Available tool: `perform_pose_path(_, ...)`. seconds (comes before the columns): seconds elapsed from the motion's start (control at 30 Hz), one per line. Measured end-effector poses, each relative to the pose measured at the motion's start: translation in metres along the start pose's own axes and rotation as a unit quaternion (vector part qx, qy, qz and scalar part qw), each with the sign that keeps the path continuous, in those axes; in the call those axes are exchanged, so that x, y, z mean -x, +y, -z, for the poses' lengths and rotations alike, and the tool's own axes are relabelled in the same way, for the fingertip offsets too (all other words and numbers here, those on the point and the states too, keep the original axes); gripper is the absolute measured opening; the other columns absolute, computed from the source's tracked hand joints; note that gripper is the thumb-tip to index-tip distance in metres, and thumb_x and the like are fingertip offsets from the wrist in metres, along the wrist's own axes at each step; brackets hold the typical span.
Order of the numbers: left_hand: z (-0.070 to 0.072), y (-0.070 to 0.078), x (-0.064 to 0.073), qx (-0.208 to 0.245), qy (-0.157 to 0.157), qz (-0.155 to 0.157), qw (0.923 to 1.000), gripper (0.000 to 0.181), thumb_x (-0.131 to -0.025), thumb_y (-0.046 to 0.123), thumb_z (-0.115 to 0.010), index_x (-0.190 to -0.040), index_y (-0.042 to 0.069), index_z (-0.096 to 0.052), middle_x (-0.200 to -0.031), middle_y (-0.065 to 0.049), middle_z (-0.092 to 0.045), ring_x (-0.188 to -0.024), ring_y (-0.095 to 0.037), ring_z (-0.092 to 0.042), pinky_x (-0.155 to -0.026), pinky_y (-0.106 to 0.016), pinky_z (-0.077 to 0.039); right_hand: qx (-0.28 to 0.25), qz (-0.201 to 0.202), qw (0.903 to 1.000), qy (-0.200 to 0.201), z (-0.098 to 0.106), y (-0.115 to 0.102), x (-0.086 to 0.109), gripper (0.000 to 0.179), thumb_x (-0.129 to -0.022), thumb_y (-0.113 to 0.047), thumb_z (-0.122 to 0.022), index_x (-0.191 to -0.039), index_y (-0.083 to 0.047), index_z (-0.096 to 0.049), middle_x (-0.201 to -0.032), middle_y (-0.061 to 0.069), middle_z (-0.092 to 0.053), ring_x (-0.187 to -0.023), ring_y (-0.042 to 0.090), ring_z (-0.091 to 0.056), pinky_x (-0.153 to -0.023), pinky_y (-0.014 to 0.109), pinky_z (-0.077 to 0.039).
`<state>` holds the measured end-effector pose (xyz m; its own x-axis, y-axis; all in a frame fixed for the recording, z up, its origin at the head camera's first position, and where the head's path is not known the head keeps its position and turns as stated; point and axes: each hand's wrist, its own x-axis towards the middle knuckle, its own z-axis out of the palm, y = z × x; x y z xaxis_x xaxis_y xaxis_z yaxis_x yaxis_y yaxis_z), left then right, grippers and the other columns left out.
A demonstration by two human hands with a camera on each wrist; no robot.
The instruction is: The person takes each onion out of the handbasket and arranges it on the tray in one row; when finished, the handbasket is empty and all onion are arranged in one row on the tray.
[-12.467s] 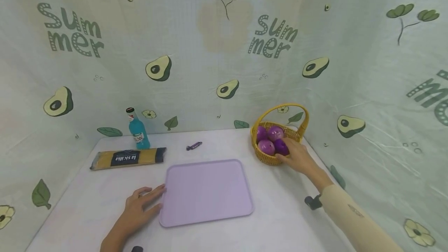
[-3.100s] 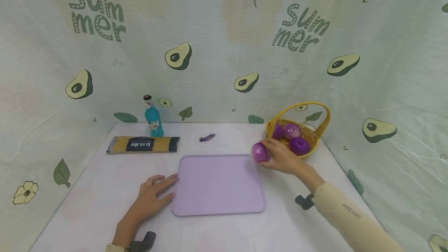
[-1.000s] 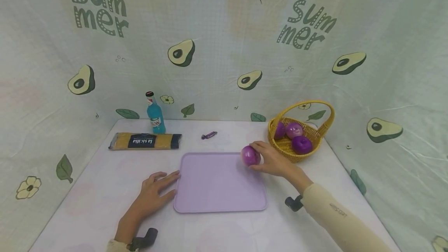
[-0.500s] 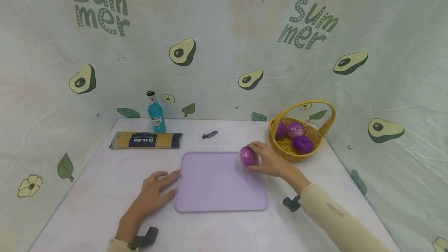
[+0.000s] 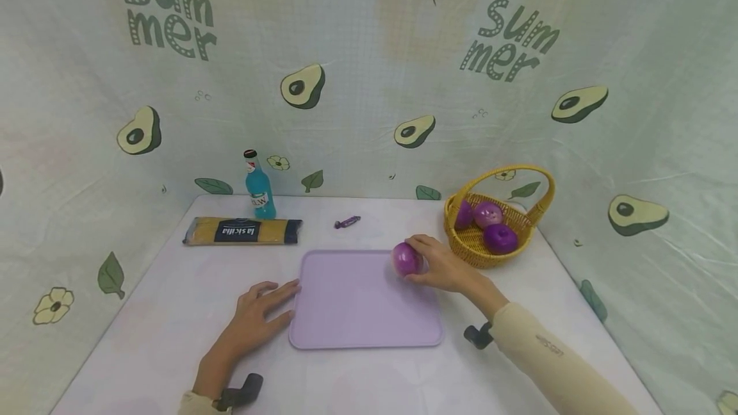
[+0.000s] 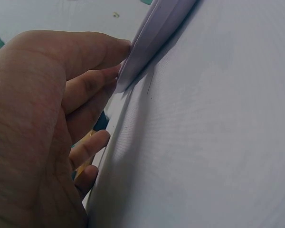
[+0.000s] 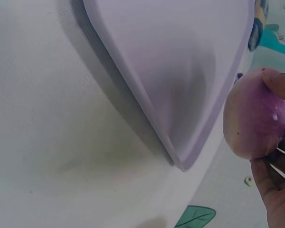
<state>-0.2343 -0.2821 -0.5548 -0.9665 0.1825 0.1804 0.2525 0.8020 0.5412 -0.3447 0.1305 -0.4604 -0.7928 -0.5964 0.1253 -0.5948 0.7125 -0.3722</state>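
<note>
A purple onion, pale on one side in the right wrist view, is held between the thumb and fingers of my right hand. It is above the far right corner of a flat lilac tray. In the right wrist view the onion shows apart from the tray rim. My left hand lies at the tray's left edge. Its thumb and fingertips touch the rim with the fingers loosely extended. A yellow wicker basket behind the right hand holds several purple round things, onion-like, one darker.
At the back left stand a blue bottle and, before it, a pack of spaghetti lying flat. A small purple wrapped candy lies behind the tray. A printed cloth hangs around the white table.
The right hand reached into the basket, took out the onion and carried it left to the tray's far right corner, lately moving only slightly. The left hand has stayed at the tray's edge.
</note>
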Motion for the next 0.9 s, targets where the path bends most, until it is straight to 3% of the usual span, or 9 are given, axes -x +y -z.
perform_pose_path(0.3, 0.0, -0.002, -0.002, 0.005, -0.01, 0.008, 0.9999, 0.051, -0.096, 0.045, -0.065, -0.145, 0.034, -0.055, -0.148, 0.015, -0.051, -0.137, -0.027, -0.034, -0.11, -0.058, -0.02, -0.002, 0.006, 1.0, 0.001, -0.005, -0.004, -0.005, 0.079, -0.081, -0.03, -0.085, -0.144, 0.0, -0.049, -0.146, 0.019, -0.048, -0.134, 0.037, -0.046, -0.11, 0.051, -0.039)
perform_pose_path(0.53, 0.0, 0.0, -0.003, -0.016, -0.021, 0.026, 0.9993, 0.052, -0.096, 0.045, -0.064, -0.146, 0.037, -0.052, -0.148, 0.014, -0.05, -0.138, -0.028, -0.033, -0.111, -0.058, -0.02, -0.008, 0.016, 0.9998, -0.002, -0.008, -0.007, -0.008, 0.078, -0.081, -0.031, -0.084, -0.144, 0.0, -0.049, -0.146, 0.019, -0.048, -0.134, 0.037, -0.045, -0.11, 0.051, -0.039)
perform_pose_path(0.9, -0.002, 0.001, -0.002, -0.016, -0.003, 0.015, 0.9997, 0.052, -0.095, 0.044, -0.066, -0.145, 0.035, -0.054, -0.147, 0.013, -0.052, -0.136, -0.03, -0.036, -0.109, -0.06, -0.021, -0.018, 0.011, 0.9998, -0.005, -0.014, -0.009, -0.012, 0.078, -0.081, -0.03, -0.085, -0.145, -0.001, -0.049, -0.148, 0.019, -0.047, -0.135, 0.036, -0.044, -0.111, 0.051, -0.038)
